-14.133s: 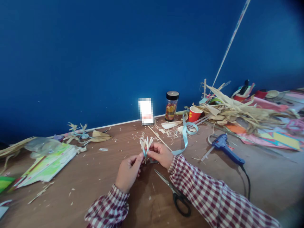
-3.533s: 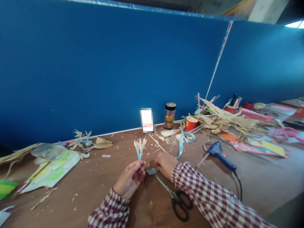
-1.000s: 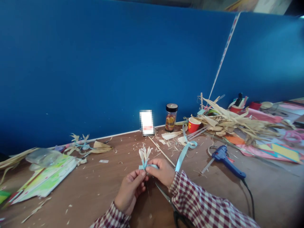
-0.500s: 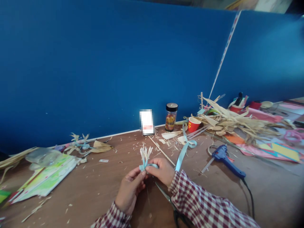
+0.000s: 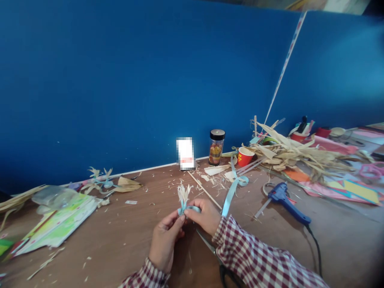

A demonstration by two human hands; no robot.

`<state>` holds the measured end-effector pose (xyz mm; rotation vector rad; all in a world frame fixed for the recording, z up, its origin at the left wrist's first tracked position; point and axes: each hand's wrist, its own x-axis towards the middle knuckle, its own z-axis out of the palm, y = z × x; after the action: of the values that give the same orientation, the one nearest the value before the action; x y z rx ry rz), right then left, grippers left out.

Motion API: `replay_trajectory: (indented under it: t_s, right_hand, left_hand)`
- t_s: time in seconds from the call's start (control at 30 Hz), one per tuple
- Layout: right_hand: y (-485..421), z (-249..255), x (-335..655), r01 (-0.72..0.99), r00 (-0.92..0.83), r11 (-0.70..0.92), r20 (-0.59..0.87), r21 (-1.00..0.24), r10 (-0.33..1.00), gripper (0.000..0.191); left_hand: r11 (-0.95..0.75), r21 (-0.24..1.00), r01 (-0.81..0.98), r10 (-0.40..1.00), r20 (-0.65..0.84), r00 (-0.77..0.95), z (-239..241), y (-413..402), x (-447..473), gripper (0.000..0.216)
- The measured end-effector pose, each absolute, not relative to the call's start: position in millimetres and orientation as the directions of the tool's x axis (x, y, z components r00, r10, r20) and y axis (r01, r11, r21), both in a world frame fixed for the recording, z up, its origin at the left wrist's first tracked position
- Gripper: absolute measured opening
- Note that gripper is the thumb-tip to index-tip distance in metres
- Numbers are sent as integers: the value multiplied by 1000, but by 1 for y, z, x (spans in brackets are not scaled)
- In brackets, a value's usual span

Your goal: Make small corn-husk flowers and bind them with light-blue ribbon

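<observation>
Between my hands stands a small corn husk flower (image 5: 184, 193), its pale strips fanned upward. Light blue ribbon (image 5: 229, 199) is wound round its base and trails from my right hand across the table toward the back. My left hand (image 5: 168, 232) pinches the wrapped base between thumb and fingers. With thumb and forefinger, my right hand (image 5: 204, 214) grips the ribbon right beside the base. Partly under my right forearm lies a pair of scissors (image 5: 210, 244); their dark handles show near the bottom edge.
A blue glue gun (image 5: 283, 200) with its cord lies at right. Behind are a black-lidded jar (image 5: 216, 148), a red paper cup (image 5: 245, 157) and a heap of dried husks (image 5: 288, 154). Painted paper (image 5: 60, 224) lies at left. A blue partition (image 5: 135, 80) bounds the table.
The flower has turned slightly, and my left hand has shifted a little to the right round the base. My right hand keeps its pinch on the ribbon nearly in place.
</observation>
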<state>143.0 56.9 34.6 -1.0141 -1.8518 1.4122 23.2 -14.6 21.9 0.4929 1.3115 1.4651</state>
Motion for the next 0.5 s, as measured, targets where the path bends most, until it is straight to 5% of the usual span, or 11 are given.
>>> replay_trajectory:
  t_s: [0.5]
  right_hand:
    - [57, 33, 142, 260, -517, 204, 42, -944, 855, 21]
  left_hand:
    - [156, 934, -322, 856, -290, -429, 21, -15, 24, 39]
